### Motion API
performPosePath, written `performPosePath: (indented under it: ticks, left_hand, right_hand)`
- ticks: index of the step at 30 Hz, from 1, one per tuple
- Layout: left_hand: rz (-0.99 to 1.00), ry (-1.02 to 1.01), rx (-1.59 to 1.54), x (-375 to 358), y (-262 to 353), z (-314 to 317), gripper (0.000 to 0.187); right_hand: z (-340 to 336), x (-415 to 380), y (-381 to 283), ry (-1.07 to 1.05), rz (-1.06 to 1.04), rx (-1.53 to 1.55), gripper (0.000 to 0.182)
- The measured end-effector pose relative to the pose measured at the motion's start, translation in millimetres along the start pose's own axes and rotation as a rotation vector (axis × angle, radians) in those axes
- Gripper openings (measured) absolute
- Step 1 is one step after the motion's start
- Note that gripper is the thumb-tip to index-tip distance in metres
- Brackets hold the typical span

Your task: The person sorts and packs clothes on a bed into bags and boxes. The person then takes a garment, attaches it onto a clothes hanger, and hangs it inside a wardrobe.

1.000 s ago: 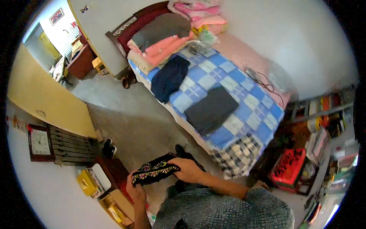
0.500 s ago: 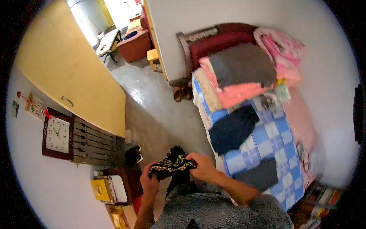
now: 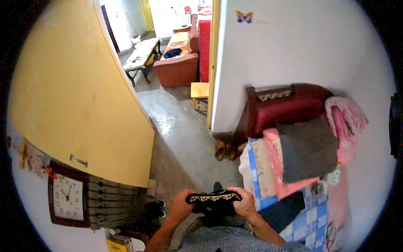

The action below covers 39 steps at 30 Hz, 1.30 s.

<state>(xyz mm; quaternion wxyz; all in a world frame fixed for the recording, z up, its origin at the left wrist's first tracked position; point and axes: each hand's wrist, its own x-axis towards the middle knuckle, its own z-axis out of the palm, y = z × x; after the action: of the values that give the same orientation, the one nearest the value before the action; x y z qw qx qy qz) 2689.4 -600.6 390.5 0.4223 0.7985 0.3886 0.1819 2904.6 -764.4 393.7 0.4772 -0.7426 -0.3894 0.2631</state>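
Observation:
A black cloth garment (image 3: 215,202) with a yellow, white and pink patterned band along its upper edge is stretched between my two hands, in front of my body. My left hand (image 3: 181,206) grips the band's left end, fingers closed round the fabric. On the other end, my right hand (image 3: 245,203) is closed with the thumb on top. The band runs nearly level, and the dark fabric hangs below it, partly hidden against my clothes.
To the right stands a bed with a dark red headboard (image 3: 289,110), folded grey cloth (image 3: 310,149) and blue checked bedding (image 3: 308,224). Brown shoes (image 3: 225,150) sit by its corner. At left are a yellow door (image 3: 79,96) and a wall clock (image 3: 68,198). A doorway shows a sofa (image 3: 178,69).
My view has swung up toward the doorway. The garment's band, bunched and tilted before, is now pulled straight between my hands, both of which still hold it.

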Motion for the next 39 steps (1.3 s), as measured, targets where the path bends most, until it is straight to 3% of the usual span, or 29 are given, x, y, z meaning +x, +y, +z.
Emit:
performPosePath:
  ticks: [4,7,11,13,17,19,23,25,27,29,30,33,39]
  left_hand:
    - [-0.064,0.075,-0.089,103.4,-36.2,-19.1,0.026]
    - [-0.094,0.185,-0.152,176.9,-51.9,-46.8,0.025]
    - [-0.158,0.301,-0.142,264.7,-71.6,-104.6,0.026]
    - [-0.259,0.414,-0.168,313.3,-51.5,-132.3,0.026]
    - [-0.327,0.51,-0.178,400.0,-86.1,-162.4,0.029]
    - [-0.332,0.554,-0.187,458.7,-101.0,-184.4,0.03]
    - [-0.293,0.533,-0.176,568.9,-149.6,-209.9,0.026]
    - [-0.182,0.51,-0.101,629.0,-165.9,-231.6,0.023]
    - [-0.263,0.48,-0.294,679.9,-156.1,-262.4,0.025]
    - [-0.306,0.454,-0.17,728.2,-150.2,-300.9,0.027]
    - [-0.282,0.455,-0.224,752.0,-160.1,-309.9,0.028]
    - [-0.233,0.472,-0.269,807.4,-172.6,-346.9,0.027]
    - [-0.324,0.611,-0.266,905.6,-231.8,-395.0,0.028]
  right_hand:
    - [34.2,122.1,18.2,-0.097,0.063,0.072,0.046]
    - [53.3,222.8,-15.1,-0.182,0.018,-0.078,0.042]
    - [95.7,356.4,-51.7,-0.312,0.022,-0.027,0.037]
    - [108.3,422.9,-67.3,-0.404,-0.061,-0.091,0.041]
    - [144.1,539.7,-78.0,-0.635,-0.321,-0.217,0.042]
    - [165.8,597.1,-90.7,-0.702,-0.204,-0.234,0.039]
    - [201.3,698.3,-94.5,-0.627,-0.214,-0.276,0.036]
    - [216.3,744.0,-83.4,-0.627,-0.151,-0.299,0.038]
    - [223.6,783.4,-123.6,-0.599,-0.068,-0.234,0.038]
    - [245.1,824.1,-168.1,-0.565,0.098,-0.261,0.029]
    - [251.8,838.6,-175.3,-0.482,-0.115,-0.259,0.021]
    - [284.7,903.2,-193.1,-0.563,-0.091,-0.211,0.022]
    - [361.0,1035.8,-218.4,-0.625,-0.139,-0.088,0.021]
